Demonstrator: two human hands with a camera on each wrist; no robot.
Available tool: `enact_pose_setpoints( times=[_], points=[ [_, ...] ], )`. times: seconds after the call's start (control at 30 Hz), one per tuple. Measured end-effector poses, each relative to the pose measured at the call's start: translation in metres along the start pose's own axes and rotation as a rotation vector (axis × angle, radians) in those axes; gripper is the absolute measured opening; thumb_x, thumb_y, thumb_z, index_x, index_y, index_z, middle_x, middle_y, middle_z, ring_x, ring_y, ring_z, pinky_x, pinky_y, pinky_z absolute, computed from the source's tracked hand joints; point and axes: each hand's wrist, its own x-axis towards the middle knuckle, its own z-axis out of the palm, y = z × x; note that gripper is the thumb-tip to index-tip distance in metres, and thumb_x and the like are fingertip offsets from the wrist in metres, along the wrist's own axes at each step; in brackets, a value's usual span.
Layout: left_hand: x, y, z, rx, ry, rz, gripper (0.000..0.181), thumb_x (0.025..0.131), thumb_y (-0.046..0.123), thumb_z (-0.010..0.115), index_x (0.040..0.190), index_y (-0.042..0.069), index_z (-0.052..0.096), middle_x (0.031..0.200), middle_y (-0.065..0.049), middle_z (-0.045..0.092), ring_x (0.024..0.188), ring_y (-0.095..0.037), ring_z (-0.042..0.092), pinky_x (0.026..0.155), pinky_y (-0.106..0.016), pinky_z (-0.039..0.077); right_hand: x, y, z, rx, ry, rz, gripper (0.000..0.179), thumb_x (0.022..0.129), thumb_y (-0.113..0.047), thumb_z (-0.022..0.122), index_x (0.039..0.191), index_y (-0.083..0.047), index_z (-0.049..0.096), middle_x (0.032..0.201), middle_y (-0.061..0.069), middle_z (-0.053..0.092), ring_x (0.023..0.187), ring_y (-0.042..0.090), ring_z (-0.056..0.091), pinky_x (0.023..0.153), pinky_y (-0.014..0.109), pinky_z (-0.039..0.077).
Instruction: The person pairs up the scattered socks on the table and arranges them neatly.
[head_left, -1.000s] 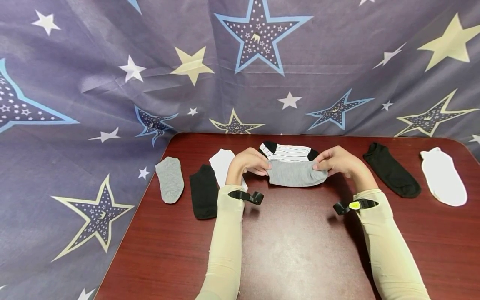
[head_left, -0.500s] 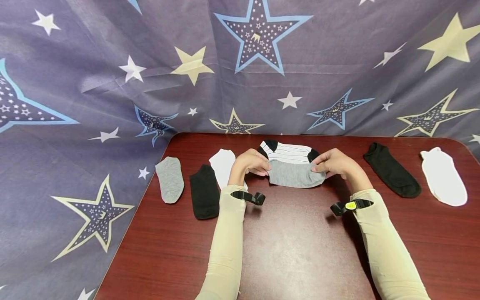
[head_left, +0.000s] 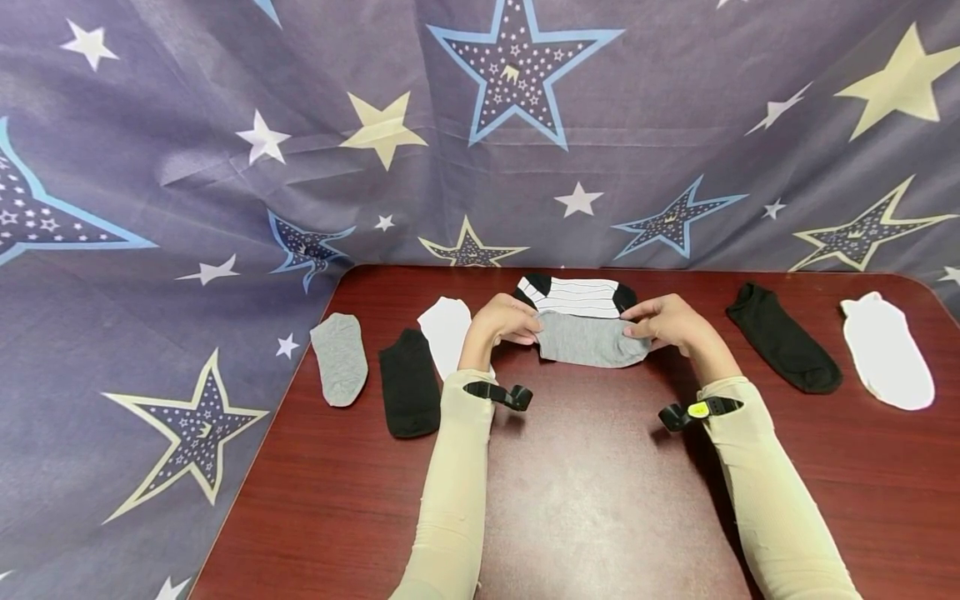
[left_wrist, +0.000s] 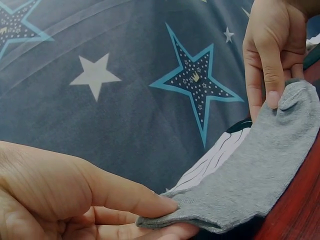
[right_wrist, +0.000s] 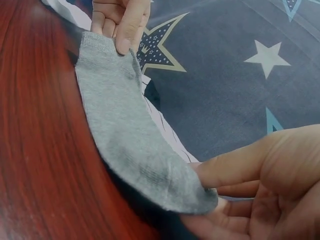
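Both hands hold a grey ankle sock [head_left: 588, 340] stretched sideways near the table's back edge. My left hand [head_left: 504, 321] pinches its cuff between thumb and fingers; in the left wrist view the thumb of that hand [left_wrist: 75, 195] lies on top. The toe end is pinched by my right hand [head_left: 671, 323], also seen as the right hand [right_wrist: 265, 180] in the right wrist view. Right behind the grey sock is a white sock with thin black stripes and black heel and toe [head_left: 585, 297], partly covered. I cannot tell whether the fingers also hold it.
Left on the reddish-brown table [head_left: 570, 500] lie a grey sock [head_left: 340, 360], a black sock [head_left: 408, 387] and a white sock [head_left: 446, 333], partly behind the left hand. Another black sock [head_left: 783, 340] and white sock [head_left: 888, 354] lie right. A star-patterned cloth [head_left: 637, 100] hangs behind.
The grey and striped socks have shifted slightly toward the back of the table. The right hand has come a little closer to the left. The other socks stay put.
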Motion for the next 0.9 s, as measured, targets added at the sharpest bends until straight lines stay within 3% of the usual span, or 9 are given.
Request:
enact_pose_setpoints(
  times=[0.17, 0.27, 0.37, 0.47, 0.63, 0.9],
  points=[
    [0.0025, -0.0009, -0.0001, 0.003, -0.003, 0.013, 0.044, 0.089, -0.005, 0.07, 0.132, -0.008, 0.062, 0.114, -0.026, 0.073, 0.057, -0.008, 0.066, 0.061, -0.022, 0.061, 0.002, -0.003, 0.0026, -0.054, 0.047, 0.045, 0.044, 0.091, -0.006, 0.073, 0.127, 0.016, 0.06, 0.084, -0.005, 0.069, 0.076, 0.006, 0.061, 0.072, 0.032, 0.06],
    [0.002, -0.0006, -0.0006, 0.014, -0.006, 0.019, 0.044, 0.089, -0.004, 0.07, 0.132, -0.007, 0.062, 0.122, -0.029, 0.069, 0.059, -0.008, 0.066, 0.064, -0.024, 0.062, 0.0022, -0.0042, 0.0029, -0.063, 0.051, 0.053, 0.041, 0.092, -0.005, 0.073, 0.123, 0.018, 0.06, 0.082, -0.008, 0.067, 0.074, 0.005, 0.059, 0.07, 0.03, 0.059],
    [0.0005, 0.0002, -0.0012, 0.026, 0.002, 0.021, 0.042, 0.088, -0.004, 0.071, 0.129, -0.007, 0.064, 0.117, -0.027, 0.072, 0.059, -0.008, 0.067, 0.065, -0.025, 0.062, 0.0027, -0.0034, 0.0018, -0.056, 0.046, 0.052, 0.036, 0.092, -0.004, 0.072, 0.118, 0.019, 0.061, 0.078, -0.009, 0.064, 0.072, 0.005, 0.058, 0.068, 0.028, 0.058],
    [-0.0006, 0.0009, -0.0015, 0.023, 0.012, 0.021, 0.038, 0.088, -0.005, 0.072, 0.125, -0.008, 0.067, 0.1, -0.02, 0.075, 0.059, -0.008, 0.067, 0.062, -0.023, 0.061, 0.003, -0.003, 0.0017, -0.057, 0.042, 0.053, 0.034, 0.091, -0.003, 0.073, 0.114, 0.019, 0.062, 0.076, -0.009, 0.063, 0.07, 0.006, 0.058, 0.067, 0.027, 0.058],
    [-0.0014, 0.0009, -0.0019, 0.012, 0.02, 0.024, 0.032, 0.088, -0.005, 0.074, 0.119, -0.011, 0.068, 0.077, -0.006, 0.07, 0.057, -0.009, 0.067, 0.057, -0.021, 0.059, 0.0005, -0.0059, 0.0038, -0.054, 0.027, 0.062, 0.033, 0.09, -0.005, 0.075, 0.113, 0.016, 0.064, 0.076, -0.008, 0.064, 0.07, 0.008, 0.058, 0.067, 0.029, 0.059],
    [-0.0048, 0.0028, -0.0039, 0.021, 0.02, 0.016, 0.024, 0.089, -0.004, 0.071, 0.112, -0.011, 0.072, 0.076, -0.008, 0.07, 0.058, -0.011, 0.068, 0.062, -0.024, 0.062, -0.0014, -0.0067, 0.0017, -0.069, 0.019, 0.051, 0.035, 0.09, -0.008, 0.075, 0.114, 0.015, 0.065, 0.075, -0.008, 0.065, 0.069, 0.009, 0.058, 0.068, 0.032, 0.06]
  ],
)
